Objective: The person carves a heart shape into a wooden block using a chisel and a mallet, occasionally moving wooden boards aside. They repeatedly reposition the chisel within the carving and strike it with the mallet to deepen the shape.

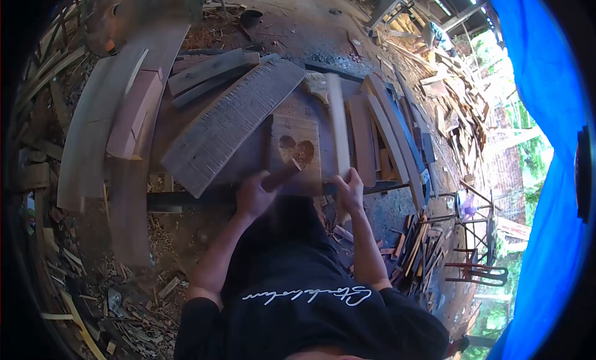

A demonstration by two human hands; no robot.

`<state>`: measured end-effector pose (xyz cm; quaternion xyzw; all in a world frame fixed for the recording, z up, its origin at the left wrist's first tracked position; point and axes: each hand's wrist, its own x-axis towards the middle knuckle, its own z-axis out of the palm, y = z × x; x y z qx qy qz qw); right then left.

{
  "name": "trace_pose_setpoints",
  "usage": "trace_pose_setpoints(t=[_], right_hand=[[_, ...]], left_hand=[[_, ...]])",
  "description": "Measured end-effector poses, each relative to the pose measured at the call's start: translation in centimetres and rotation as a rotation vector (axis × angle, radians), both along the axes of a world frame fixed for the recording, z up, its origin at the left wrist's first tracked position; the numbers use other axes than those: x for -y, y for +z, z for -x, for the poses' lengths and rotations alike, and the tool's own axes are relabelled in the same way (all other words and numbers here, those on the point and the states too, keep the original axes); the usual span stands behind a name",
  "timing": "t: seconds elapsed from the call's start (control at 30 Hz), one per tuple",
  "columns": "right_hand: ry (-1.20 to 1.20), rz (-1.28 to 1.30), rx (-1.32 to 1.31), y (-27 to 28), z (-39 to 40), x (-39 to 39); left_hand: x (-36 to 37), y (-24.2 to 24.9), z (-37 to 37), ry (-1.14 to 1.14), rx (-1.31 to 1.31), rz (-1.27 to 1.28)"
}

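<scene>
A flat wooden board with a carved heart-shaped hollow lies at the near edge of the workbench. My left hand is closed round a dark tool handle, whose far end is at the hollow; its tip is hard to make out. To the right, my right hand is wrapped round a long pale wooden stick, which points away from me and is slightly blurred. At the stick's far end is a pale block-like piece.
A wide rough plank lies diagonally left of the carved board. More planks overhang the left side. Narrow boards lie to the right. Wood scraps cover the ground, and a blue tarp hangs at far right.
</scene>
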<state>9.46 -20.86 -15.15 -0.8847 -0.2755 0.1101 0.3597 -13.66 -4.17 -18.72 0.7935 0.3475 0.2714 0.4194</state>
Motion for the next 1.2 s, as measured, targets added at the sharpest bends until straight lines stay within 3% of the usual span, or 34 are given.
trace_pose_setpoints(t=[0.03, 0.1, 0.23, 0.4, 0.47, 0.57, 0.7, 0.77, 1.2], right_hand=[[0.008, 0.001, -0.002, 0.0, 0.2, 1.2], [-0.023, -0.304, -0.170, 0.1, 0.8, 3.6], [-0.023, -0.442, -0.036, 2.8, 1.8, 5.8], [-0.102, -0.317, 0.108, 3.4, 2.2, 9.2], [-0.115, -0.336, 0.087, 2.4, 2.2, 11.2], [-0.158, -0.361, 0.046, 2.2, 2.7, 13.6], [-0.211, -0.375, -0.057, 1.0, 2.3, 16.9], [-0.152, -0.389, 0.111, 0.6, 2.1, 17.6], [-0.095, -0.401, 0.153, 2.4, 1.0, 15.5]], left_hand=[[0.0, 0.1, 0.1, -0.019, -0.009, 0.033], [0.3, 0.5, 0.2, -0.037, -0.027, 0.066], [2.2, 3.8, -0.8, -0.039, -0.007, -0.079], [6.4, 7.0, -4.2, -0.265, 0.093, -0.174], [7.4, 7.0, -6.1, -0.448, 0.166, -0.381], [8.0, 6.6, -9.5, -0.532, 0.278, -0.410], [8.5, 7.6, -12.5, -0.534, 0.353, -0.309], [8.4, 7.5, -13.7, -0.531, 0.442, -0.306], [6.8, 7.1, -17.1, -0.574, 0.464, -0.251]])
